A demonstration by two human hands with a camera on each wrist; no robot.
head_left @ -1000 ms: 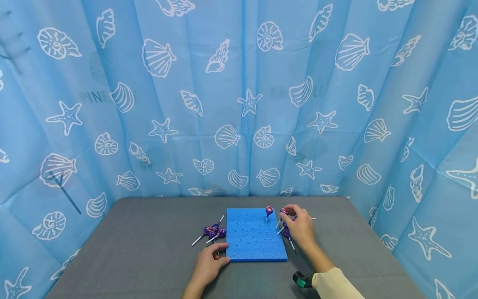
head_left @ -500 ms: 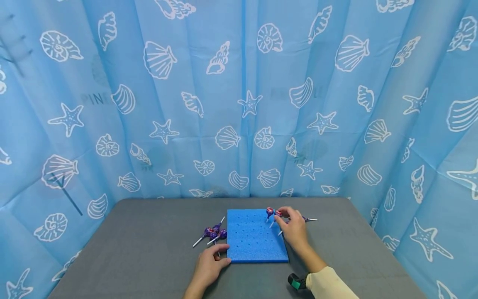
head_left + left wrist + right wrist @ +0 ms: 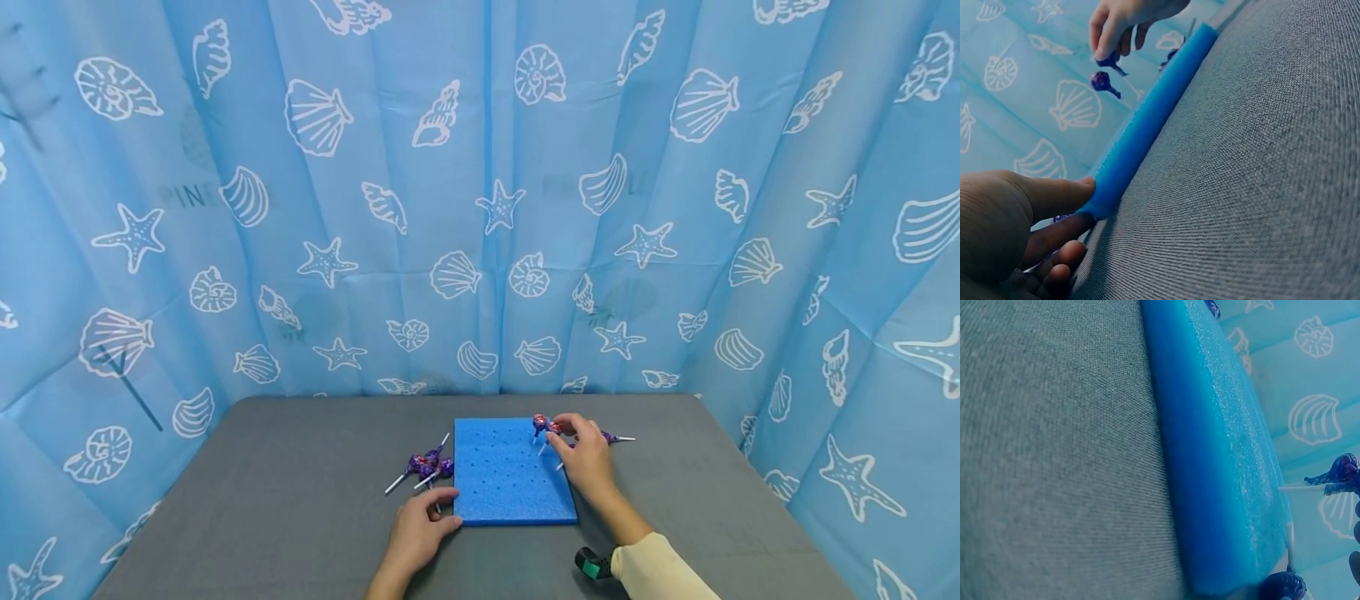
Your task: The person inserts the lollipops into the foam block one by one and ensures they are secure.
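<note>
A blue foam board [image 3: 502, 492] with rows of small holes lies on the table. My left hand [image 3: 417, 532] holds its near left corner, thumb and forefinger touching the edge; the left wrist view shows this closely. Over the far right part of the board, my right hand [image 3: 587, 457] pinches a purple-wrapped lollipop [image 3: 553, 428] by its head. Its white stick slants down to the board; whether the tip sits in a hole I cannot tell. Just left of it another lollipop [image 3: 539, 422] stands in the board, also visible in the left wrist view as a purple lollipop [image 3: 1100, 81].
Several lollipops [image 3: 425, 463] lie in a pile left of the board. More lollipops [image 3: 607, 437] lie on the right, partly hidden by my right hand. The grey table [image 3: 315, 475] backs onto a blue curtain [image 3: 420, 200] with white shells.
My right hand has moved left with the lollipop, from beside the board to over it near the standing one. In the last half second it has hardly moved. My left hand stays put.
</note>
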